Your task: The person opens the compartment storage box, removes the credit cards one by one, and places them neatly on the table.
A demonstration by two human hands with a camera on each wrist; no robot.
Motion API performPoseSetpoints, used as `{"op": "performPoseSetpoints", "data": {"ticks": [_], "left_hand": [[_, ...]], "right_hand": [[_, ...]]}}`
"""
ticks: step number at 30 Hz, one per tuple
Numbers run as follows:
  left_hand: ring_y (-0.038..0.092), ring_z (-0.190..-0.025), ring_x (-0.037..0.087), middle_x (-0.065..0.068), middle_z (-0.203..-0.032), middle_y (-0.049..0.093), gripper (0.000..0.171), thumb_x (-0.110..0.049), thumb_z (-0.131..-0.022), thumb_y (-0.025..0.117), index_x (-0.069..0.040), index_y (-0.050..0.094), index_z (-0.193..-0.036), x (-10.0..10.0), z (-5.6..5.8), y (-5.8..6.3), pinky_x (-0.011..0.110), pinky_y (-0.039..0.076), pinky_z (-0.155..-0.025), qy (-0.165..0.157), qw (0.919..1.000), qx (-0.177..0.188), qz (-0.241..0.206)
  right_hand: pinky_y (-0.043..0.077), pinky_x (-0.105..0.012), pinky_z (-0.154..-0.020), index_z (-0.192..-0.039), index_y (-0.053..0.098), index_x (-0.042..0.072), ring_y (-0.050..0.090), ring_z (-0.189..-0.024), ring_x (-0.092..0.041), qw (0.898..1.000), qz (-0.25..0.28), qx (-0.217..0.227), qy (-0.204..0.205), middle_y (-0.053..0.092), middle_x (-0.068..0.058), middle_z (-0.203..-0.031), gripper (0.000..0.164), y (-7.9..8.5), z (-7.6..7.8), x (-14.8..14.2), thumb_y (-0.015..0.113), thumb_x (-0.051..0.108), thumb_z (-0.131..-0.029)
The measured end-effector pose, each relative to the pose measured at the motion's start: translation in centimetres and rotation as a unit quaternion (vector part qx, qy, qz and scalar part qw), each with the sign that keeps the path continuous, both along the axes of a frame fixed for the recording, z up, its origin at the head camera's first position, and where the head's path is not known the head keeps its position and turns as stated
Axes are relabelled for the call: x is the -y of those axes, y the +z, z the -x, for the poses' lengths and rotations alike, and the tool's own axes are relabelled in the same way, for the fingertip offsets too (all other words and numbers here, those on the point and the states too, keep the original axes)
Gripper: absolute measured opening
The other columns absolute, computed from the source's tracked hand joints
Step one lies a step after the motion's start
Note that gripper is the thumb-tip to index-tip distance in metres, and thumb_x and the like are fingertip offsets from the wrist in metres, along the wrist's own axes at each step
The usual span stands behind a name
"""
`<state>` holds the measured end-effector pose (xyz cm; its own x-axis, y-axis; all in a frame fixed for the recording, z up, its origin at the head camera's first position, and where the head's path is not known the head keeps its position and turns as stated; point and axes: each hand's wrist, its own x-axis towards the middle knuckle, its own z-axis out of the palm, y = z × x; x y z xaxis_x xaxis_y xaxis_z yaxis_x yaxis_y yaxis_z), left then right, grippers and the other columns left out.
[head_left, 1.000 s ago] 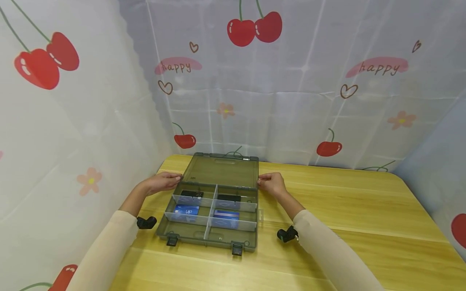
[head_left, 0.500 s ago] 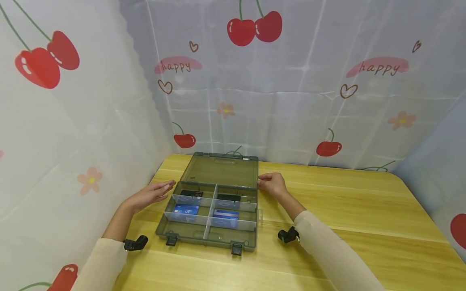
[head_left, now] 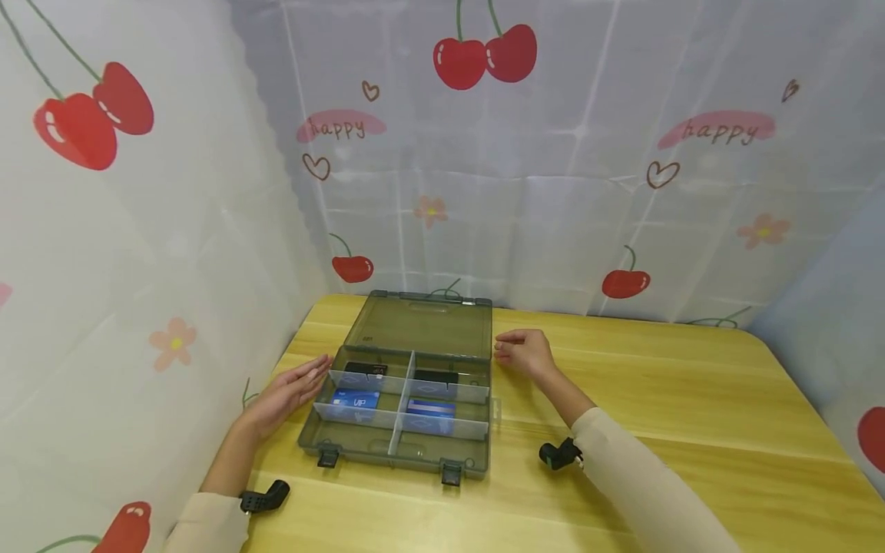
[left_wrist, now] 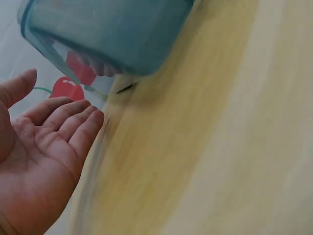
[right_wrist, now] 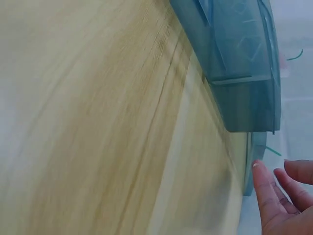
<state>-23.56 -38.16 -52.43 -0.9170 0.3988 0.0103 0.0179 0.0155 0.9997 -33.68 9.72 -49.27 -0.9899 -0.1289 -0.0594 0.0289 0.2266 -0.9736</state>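
Observation:
A see-through grey-green plastic organizer box [head_left: 442, 467] lies on the table with its lid [head_left: 418, 326] folded back flat. Pale dividers split the base into several compartments. A black VIP card [head_left: 366, 370] and another black card [head_left: 435, 377] lie in the back row. In the middle row are a blue VIP card [head_left: 356, 399] and a blue striped card [head_left: 431, 408]. My left hand [head_left: 283, 398], fingers straight, is beside the box's left side and holds nothing. Just right of the lid's edge is my right hand [head_left: 525, 353], fingers loosely bent and holding nothing; whether a fingertip touches the lid is unclear.
Two black latches [head_left: 451, 473] hang at the box's front edge. The wooden table [head_left: 643, 392] extends to the right. A cherry-printed curtain [head_left: 546, 215] stands behind and along the left side.
My left hand has let go of the lid's left edge and moved toward me and left. My right hand has drawn slightly right, off the lid's edge. The box stays in place.

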Motion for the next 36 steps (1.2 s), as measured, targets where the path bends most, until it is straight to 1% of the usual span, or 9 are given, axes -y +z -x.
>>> {"op": "performPoseSetpoints", "data": {"ticks": [4,8,15,19,23,28,31,33,36], "left_hand": [[0.008,-0.152,0.030,0.022,-0.167,0.004,0.055,-0.016,-0.114,0.028,0.004,0.007,-0.161,-0.1,-0.1,-0.8,0.018,0.034,-0.110,0.002,0.9997,-0.004,-0.024],[0.007,-0.153,0.028,0.018,-0.168,0.005,0.056,-0.020,-0.114,0.031,0.000,0.010,-0.162,-0.4,0.1,-1.2,0.015,0.034,-0.109,0.011,0.9997,-0.007,-0.021],[0.016,-0.153,0.009,0.015,-0.169,0.007,0.058,-0.021,-0.113,0.037,-0.002,0.015,-0.162,-0.9,0.1,-1.7,0.012,0.033,-0.108,0.035,0.9988,-0.009,-0.033],[0.005,-0.155,0.018,0.012,-0.170,0.007,0.057,-0.020,-0.112,0.039,-0.003,0.017,-0.162,-1.1,0.1,-2.1,0.010,0.030,-0.108,0.039,0.9987,-0.012,-0.031],[-0.006,-0.154,0.028,0.013,-0.170,0.004,0.057,-0.016,-0.112,0.039,-0.001,0.016,-0.162,-1.4,0.2,-2.2,0.009,0.027,-0.109,0.031,0.9990,-0.018,-0.027],[-0.006,-0.154,0.032,0.014,-0.169,0.006,0.057,-0.010,-0.110,0.042,-0.002,0.018,-0.162,-1.4,0.2,-1.9,0.009,0.027,-0.108,0.028,0.9991,-0.029,-0.016],[-0.005,-0.154,0.032,0.012,-0.170,0.006,0.058,-0.011,-0.110,0.043,-0.004,0.019,-0.162,-1.3,0.0,-1.8,0.019,0.022,-0.116,0.030,0.9992,-0.025,-0.002],[-0.005,-0.154,0.032,0.011,-0.170,0.006,0.059,-0.012,-0.110,0.044,-0.006,0.020,-0.163,-1.3,-0.1,-1.9,0.033,0.014,-0.122,0.032,0.9993,-0.020,0.004],[-0.005,-0.155,0.032,0.010,-0.170,0.006,0.058,-0.012,-0.109,0.045,-0.007,0.021,-0.163,-1.3,-0.3,-2.1,0.053,0.003,-0.120,0.035,0.9992,-0.016,0.007]], "right_hand": [[0.060,-0.044,-0.082,-0.121,0.066,-0.016,0.073,-0.095,-0.039,1.000,-0.004,-0.012,0.020,0.070,-0.030,-0.110,0.026,1.2,-0.6,-0.6,0.058,-0.001,-0.101],[0.057,-0.049,-0.087,-0.123,0.063,-0.017,0.071,-0.099,-0.043,0.999,0.001,-0.021,0.045,0.068,-0.032,-0.112,0.029,2.6,-1.5,-1.1,0.058,0.001,-0.102],[0.056,-0.050,-0.091,-0.125,0.063,-0.015,0.070,-0.103,-0.042,0.996,0.004,-0.011,0.092,0.068,-0.032,-0.114,0.032,4.5,-2.8,-0.9,0.057,0.007,-0.104],[0.054,-0.051,-0.094,-0.125,0.065,-0.012,0.069,-0.106,-0.042,0.994,0.009,0.015,0.111,0.068,-0.031,-0.117,0.031,5.3,-3.6,-0.5,0.055,0.010,-0.105],[0.051,-0.051,-0.099,-0.129,0.062,-0.012,0.067,-0.112,-0.039,0.989,0.042,0.058,0.133,0.064,-0.033,-0.125,0.034,6.1,-4.2,0.0,0.052,0.011,-0.106],[0.044,-0.050,-0.107,-0.138,0.050,-0.017,0.060,-0.123,-0.041,0.976,0.082,0.118,0.164,0.055,-0.036,-0.136,0.041,6.8,-4.4,1.1,0.047,0.011,-0.108],[0.042,-0.049,-0.110,-0.141,0.045,-0.019,0.055,-0.128,-0.044,0.970,0.089,0.157,0.165,0.050,-0.038,-0.140,0.046,6.9,-4.4,1.9,0.046,0.013,-0.108],[0.042,-0.048,-0.111,-0.143,0.040,-0.020,0.052,-0.131,-0.045,0.966,0.091,0.178,0.167,0.047,-0.039,-0.142,0.051,6.7,-4.4,2.3,0.045,0.018,-0.110],[0.041,-0.046,-0.112,-0.146,0.034,-0.020,0.046,-0.136,-0.047,0.956,0.106,0.213,0.169,0.043,-0.039,-0.145,0.058,6.5,-4.4,2.9,0.041,0.026,-0.111]]}}
